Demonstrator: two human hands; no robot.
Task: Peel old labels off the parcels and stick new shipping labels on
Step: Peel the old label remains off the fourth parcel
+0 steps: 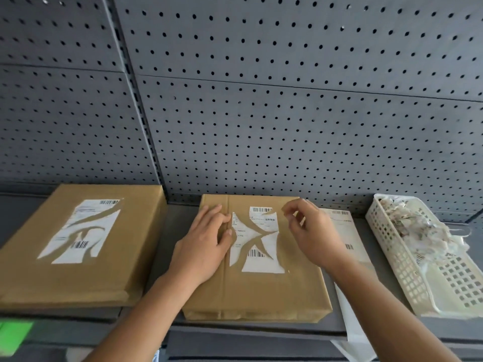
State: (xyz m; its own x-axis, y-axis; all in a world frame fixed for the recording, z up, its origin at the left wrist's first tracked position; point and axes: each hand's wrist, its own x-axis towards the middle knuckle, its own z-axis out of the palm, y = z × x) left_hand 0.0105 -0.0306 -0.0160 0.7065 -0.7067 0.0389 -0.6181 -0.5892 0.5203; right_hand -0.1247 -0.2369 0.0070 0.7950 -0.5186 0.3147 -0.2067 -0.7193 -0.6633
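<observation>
Midway through the stripping, we press our left hand flat on the middle parcel, fingers straight and slightly apart, apparently to keep it from sliding on the shelf; our right hand hovers over the top right corner of its torn label, thumb and forefinger drawn together, seemingly pinching a sliver of it, though blur hides the scrap; the label clings in ragged patches, so peeling is far from done; a basket of scraps stands at the right, likely for the waste; a fresh sheet lies just beside the parcel, within reach; a second parcel, also half stripped, waits on the left.
</observation>
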